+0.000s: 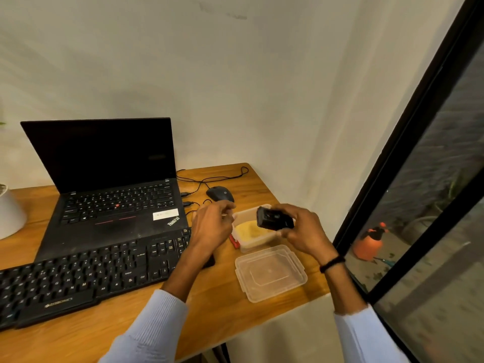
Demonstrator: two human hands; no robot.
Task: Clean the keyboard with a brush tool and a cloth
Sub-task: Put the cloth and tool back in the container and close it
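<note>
A black external keyboard (pixel 78 273) lies along the front left of the wooden desk (pixel 217 310). My right hand (pixel 301 231) holds a small black box-shaped tool (pixel 273 219) above a clear plastic container (pixel 263 241) with a yellow cloth (pixel 250 229) inside. My left hand (pixel 212 224) hovers just left of the container, fingers curled, pinching something thin and pale that is too small to name. A red item (pixel 235 241) shows beside the container, partly hidden by my left hand.
The container's clear lid (pixel 271 273) lies near the desk's right front edge. An open black laptop (pixel 110 184) stands behind the keyboard, with a black mouse (pixel 220 193) and cables to its right. A white pot (pixel 9 213) sits far left. A dark window frame (pixel 408 158) runs along the right.
</note>
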